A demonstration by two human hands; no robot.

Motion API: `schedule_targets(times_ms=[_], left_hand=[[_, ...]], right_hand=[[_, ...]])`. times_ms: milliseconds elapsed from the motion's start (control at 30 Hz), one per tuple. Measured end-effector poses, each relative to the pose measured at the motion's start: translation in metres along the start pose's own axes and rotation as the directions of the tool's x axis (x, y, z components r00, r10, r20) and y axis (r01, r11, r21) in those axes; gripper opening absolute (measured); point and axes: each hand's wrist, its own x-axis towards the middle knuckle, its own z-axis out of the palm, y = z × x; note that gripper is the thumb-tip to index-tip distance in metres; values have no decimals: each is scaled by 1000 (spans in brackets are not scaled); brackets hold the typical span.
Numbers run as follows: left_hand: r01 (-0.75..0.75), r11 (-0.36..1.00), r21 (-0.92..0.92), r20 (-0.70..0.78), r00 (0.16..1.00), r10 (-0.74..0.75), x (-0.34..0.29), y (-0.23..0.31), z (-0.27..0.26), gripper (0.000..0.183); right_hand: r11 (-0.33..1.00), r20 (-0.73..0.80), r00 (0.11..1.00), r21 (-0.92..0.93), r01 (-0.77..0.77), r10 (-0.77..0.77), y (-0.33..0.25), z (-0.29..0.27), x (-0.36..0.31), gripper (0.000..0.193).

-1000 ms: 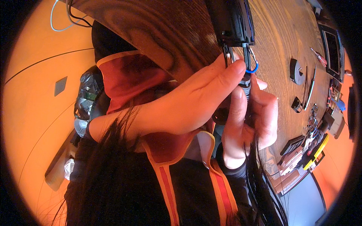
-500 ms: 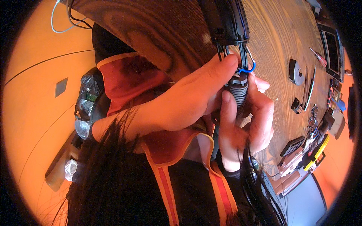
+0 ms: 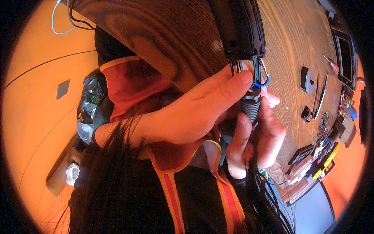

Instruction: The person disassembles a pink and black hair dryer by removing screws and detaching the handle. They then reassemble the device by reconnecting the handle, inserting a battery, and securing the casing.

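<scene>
A long black appliance housing (image 3: 241,31) reaches down from the top edge over the table. From its lower end stick out narrow prongs, a looped blue wire (image 3: 266,81) and a ribbed black cord sleeve (image 3: 250,110). My left hand (image 3: 206,107) comes across from the left, closed round this end, its thumb pressed beside the prongs. With fingers curled, my right hand (image 3: 263,140) pinches the ribbed sleeve from below. The left fingertips are mostly hidden behind the part.
On the wooden table (image 3: 288,43) at right lie a black tape roll (image 3: 307,80), tweezers (image 3: 321,97), a screwdriver (image 3: 331,64) and a framed dark panel (image 3: 346,58). Several tools crowd the far right edge, one yellow (image 3: 329,160). A red and black apron (image 3: 171,156) covers my front.
The housing and its end part have shifted down and slightly right, with both hands moving along. Both hands keep their hold.
</scene>
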Motion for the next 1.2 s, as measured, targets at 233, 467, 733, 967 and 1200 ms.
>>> schedule_targets(times_ms=[233,467,733,967,1200], left_hand=[[-4,996,93,23,1000,2,-3,0,-4,38],[-87,981,-173,45,994,96,7,0,-3,32],[49,970,-239,89,996,-28,11,-4,-13,53],[-132,991,27,151,980,126,0,-5,-12,60],[-379,906,190,-40,919,393,-8,-27,8,41]], right_hand=[[996,74,997,-91,-18,25,-10,-9,12,24],[995,-33,995,37,96,-95,11,-1,18,35],[986,7,1000,-168,22,-22,-2,-18,4,28],[969,-57,994,-236,76,-92,-2,-26,4,22],[970,-57,988,-207,131,-146,0,-23,3,18]])
